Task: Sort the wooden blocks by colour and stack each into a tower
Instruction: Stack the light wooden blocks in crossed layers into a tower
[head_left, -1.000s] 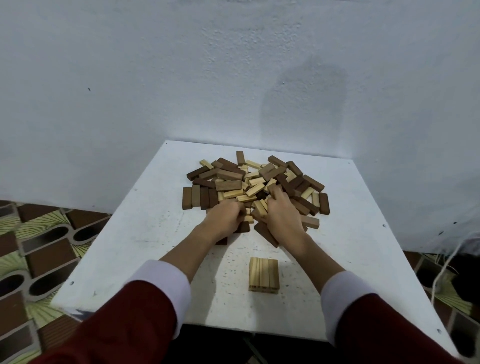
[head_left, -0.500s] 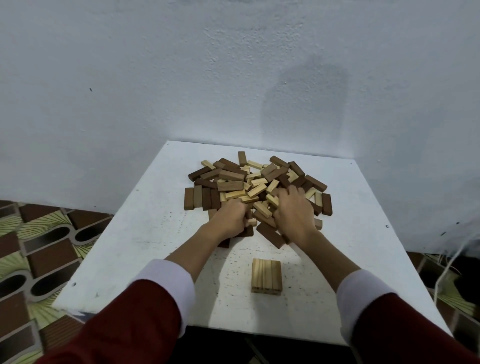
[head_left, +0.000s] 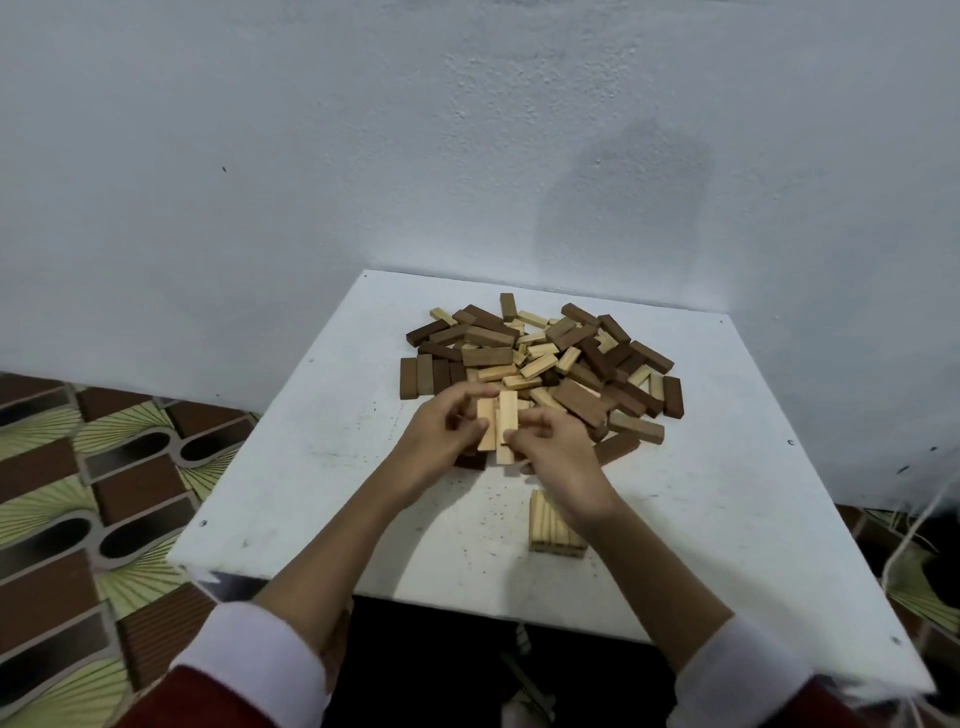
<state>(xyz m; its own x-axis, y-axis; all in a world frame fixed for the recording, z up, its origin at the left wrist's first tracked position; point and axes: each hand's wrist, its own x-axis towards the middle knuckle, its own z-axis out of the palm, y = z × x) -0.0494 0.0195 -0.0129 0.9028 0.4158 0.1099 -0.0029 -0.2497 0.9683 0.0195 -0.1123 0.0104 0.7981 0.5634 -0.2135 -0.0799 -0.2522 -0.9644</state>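
Head view: my left hand (head_left: 441, 441) and right hand (head_left: 558, 457) pinch pale rectangular wooden blocks (head_left: 497, 423); next, squaring them onto the pale block layer (head_left: 553, 527).

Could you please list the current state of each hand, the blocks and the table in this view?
Left hand: fingers curled, pinching the light blocks.
Right hand: fingers curled, gripping the same light blocks.
Held light blocks: two side by side, lifted at the pile's near edge.
Mixed block pile: unsorted, light and dark jumbled.
Light base layer: flat row, partly hidden by the right wrist.
White table: scuffed, speckled.
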